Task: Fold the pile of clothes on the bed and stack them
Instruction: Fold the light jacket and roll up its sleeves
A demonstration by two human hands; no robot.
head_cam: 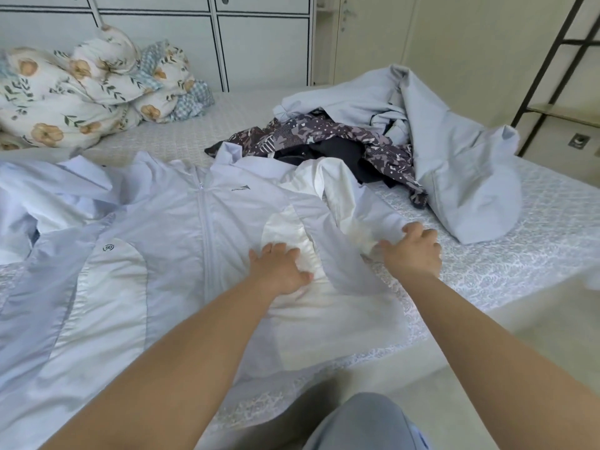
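A pale blue and white zip jacket (168, 241) lies spread front-up across the bed. My left hand (281, 267) presses flat on its white side panel, right of the zip. My right hand (414, 250) grips the end of the jacket's right sleeve (367, 219), fingers curled round the cuff, near the bed's right side. Behind them sits the pile of unfolded clothes: a dark patterned garment (324, 134), something black (337, 151) and a large pale blue garment (461, 170).
A floral quilt (81, 89) is bunched at the back left against white cabinets. The patterned bed sheet (519, 254) shows at the right. A dark metal shelf frame (552, 53) stands at the far right. My grey-clad knee (360, 423) is at the bottom edge.
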